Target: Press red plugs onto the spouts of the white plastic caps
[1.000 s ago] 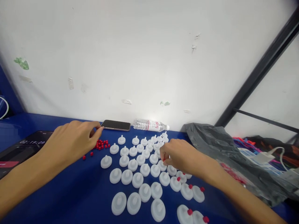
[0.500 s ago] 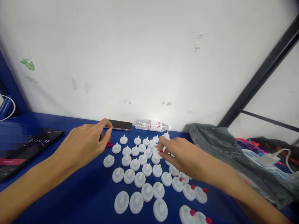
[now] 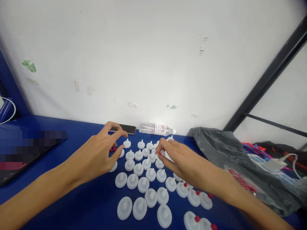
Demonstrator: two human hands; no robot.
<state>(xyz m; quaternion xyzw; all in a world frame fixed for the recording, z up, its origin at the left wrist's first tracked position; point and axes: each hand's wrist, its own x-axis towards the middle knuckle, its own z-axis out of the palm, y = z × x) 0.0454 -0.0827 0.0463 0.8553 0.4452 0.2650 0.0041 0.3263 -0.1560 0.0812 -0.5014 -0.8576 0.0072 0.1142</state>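
Several white round caps with spouts [image 3: 143, 184] are spread over the blue table [image 3: 93, 198]. At the lower right, some white caps carry red tips [image 3: 197, 219]. My left hand [image 3: 112, 145] has thumb and forefinger apart, beside a white cap [image 3: 127, 143] at the back left; loose red pieces [image 3: 112, 149] show behind its fingers. My right hand [image 3: 168, 153] is closed in a pinch on a small red piece [image 3: 160, 154] above the back group of caps, hiding some of them.
Against the white wall [image 3: 153, 64] lie a dark phone [image 3: 128, 129] and a clear bottle [image 3: 155, 128]. Another large phone [image 3: 31, 159] is at the left. A grey plastic bag [image 3: 216, 143] and a packet of red pieces [image 3: 242, 180] lie at the right.
My left hand has moved right, and its thumb and forefinger have parted. The pinched right hand has shifted slightly left. The large phone's lit display now looks dark.
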